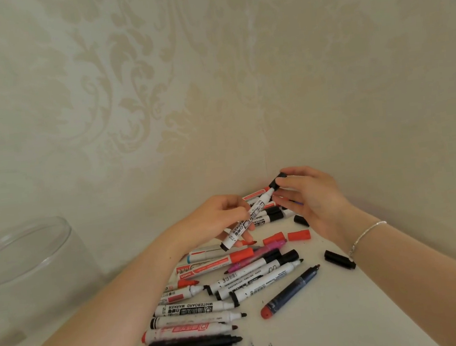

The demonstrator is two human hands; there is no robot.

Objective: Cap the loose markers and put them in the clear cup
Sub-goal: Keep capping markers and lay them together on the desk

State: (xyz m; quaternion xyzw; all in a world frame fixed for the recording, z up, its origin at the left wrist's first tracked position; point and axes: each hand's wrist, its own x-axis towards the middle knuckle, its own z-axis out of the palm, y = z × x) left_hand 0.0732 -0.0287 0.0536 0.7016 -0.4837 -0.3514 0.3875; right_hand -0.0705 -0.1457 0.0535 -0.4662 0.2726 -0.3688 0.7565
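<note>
My left hand (220,216) grips a white whiteboard marker (248,220) by its barrel, tilted up to the right above the pile. My right hand (306,200) pinches a black cap (277,181) right at that marker's tip. Several loose markers (223,290) lie on the white table below, many with bare tips. Two red caps (286,236) and two black caps (340,259) lie loose near my right wrist. The clear cup (30,269) stands at the left, beside my left forearm.
The white table (336,311) meets patterned cream walls in a corner just behind my hands. More markers (271,216) lie against that corner. A bracelet (366,235) circles my right wrist.
</note>
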